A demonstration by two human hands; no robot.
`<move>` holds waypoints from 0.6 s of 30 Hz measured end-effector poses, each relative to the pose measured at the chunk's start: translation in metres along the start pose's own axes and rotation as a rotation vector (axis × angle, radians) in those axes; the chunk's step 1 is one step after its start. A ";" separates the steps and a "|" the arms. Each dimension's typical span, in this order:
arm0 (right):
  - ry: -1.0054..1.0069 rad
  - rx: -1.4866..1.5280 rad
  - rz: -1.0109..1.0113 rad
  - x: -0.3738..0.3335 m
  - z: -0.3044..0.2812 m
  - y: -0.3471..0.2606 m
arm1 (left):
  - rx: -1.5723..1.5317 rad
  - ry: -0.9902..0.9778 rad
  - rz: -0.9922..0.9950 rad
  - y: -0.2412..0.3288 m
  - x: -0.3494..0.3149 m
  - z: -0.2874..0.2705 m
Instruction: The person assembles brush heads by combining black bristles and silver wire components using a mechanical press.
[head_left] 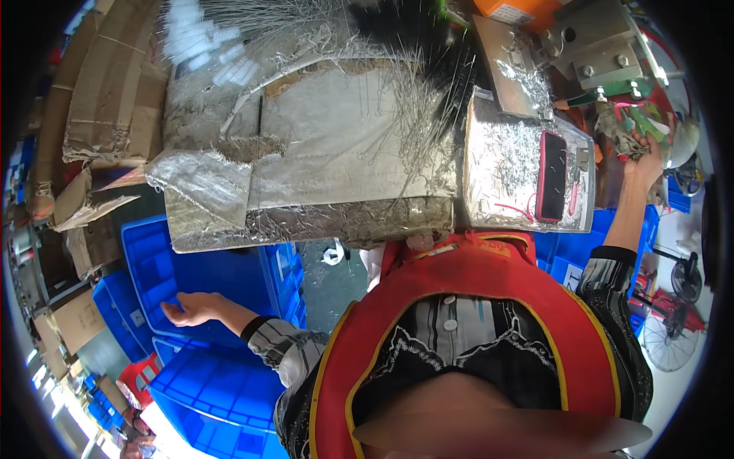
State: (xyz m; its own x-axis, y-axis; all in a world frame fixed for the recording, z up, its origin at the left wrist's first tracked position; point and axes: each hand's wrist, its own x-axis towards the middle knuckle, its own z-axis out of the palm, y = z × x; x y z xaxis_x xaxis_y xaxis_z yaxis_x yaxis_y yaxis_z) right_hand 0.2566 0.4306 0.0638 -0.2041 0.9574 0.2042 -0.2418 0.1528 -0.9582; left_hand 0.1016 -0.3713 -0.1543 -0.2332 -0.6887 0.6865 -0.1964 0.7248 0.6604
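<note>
At the far right, my right hand [648, 162] reaches past the bench's end, its fingers closed on a crumpled greyish cloth [618, 131]. Green pieces lie beside the cloth, and its lower folds are partly hidden. My left hand [187, 308] is held out over a blue crate [218, 279], palm up, fingers loosely bent and nothing in them. Between my arms, a cloth-covered bench [329, 145] carries loose thin metal wires [409, 126]. A phone in a red case [552, 180] rests on a shiny metal tray [497, 145] strewn with wire bits.
A metal machine with bolted plates [608, 65] stands at the back right. Black bristles [401, 30] and bundles of white strands [187, 34] lie along the far side. Cardboard boxes [99, 99] rise at the left. More blue crates [222, 405] and a spoked wheel [665, 336] are lower down.
</note>
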 end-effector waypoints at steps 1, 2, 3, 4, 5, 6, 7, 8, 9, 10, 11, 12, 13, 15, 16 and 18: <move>0.003 0.010 -0.010 -0.002 0.005 0.003 | 0.012 0.059 0.065 0.052 0.017 -0.009; 0.000 0.015 -0.044 -0.009 0.010 0.001 | -0.210 0.040 0.095 0.087 0.018 -0.011; -0.035 0.028 0.004 -0.012 0.015 0.004 | -0.419 0.030 0.147 0.132 0.024 -0.021; -0.029 0.024 -0.007 -0.016 0.012 0.003 | -0.546 -0.106 0.094 0.165 0.011 -0.017; -0.066 0.061 -0.010 -0.016 0.008 0.008 | -0.626 -0.264 0.013 0.214 -0.003 -0.021; -0.097 0.098 -0.012 -0.017 0.002 0.009 | -0.711 -0.418 0.088 0.243 -0.015 -0.018; -0.092 0.101 -0.004 -0.021 -0.004 0.014 | -0.556 -0.625 0.226 0.272 -0.031 -0.019; -0.180 -0.138 -0.142 -0.027 -0.006 0.017 | -0.690 -0.846 0.331 0.275 -0.053 -0.007; -0.266 -0.379 -0.285 -0.034 -0.006 0.015 | -0.698 -0.995 0.523 0.290 -0.078 0.004; -0.276 -0.363 -0.278 -0.048 0.007 0.011 | -0.592 -1.119 0.604 0.319 -0.101 -0.008; -0.165 -0.209 -0.185 -0.069 0.026 -0.001 | -0.514 -1.254 0.645 0.335 -0.124 -0.008; -0.057 -0.062 -0.089 -0.081 0.034 -0.009 | -0.452 -1.297 0.711 0.352 -0.147 -0.013; -0.091 -0.132 -0.080 -0.083 0.030 -0.004 | -0.389 -1.338 0.773 0.366 -0.166 -0.015; -0.185 -0.199 -0.135 -0.094 0.025 0.009 | -0.327 -1.314 0.818 0.378 -0.195 -0.008; -0.184 -0.229 -0.167 -0.097 0.018 0.014 | -0.277 -1.313 0.866 0.382 -0.204 -0.002; -0.235 -0.194 -0.025 -0.108 0.006 0.018 | -0.306 -1.291 0.853 0.391 -0.211 0.007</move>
State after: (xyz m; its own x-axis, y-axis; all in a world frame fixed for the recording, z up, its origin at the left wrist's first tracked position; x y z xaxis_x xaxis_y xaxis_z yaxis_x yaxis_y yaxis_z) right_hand 0.2682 0.3288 0.0258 -0.4201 0.8732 0.2472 -0.0686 0.2410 -0.9681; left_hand 0.0674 0.0575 -0.0427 -0.8239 0.4995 0.2676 0.5666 0.7342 0.3740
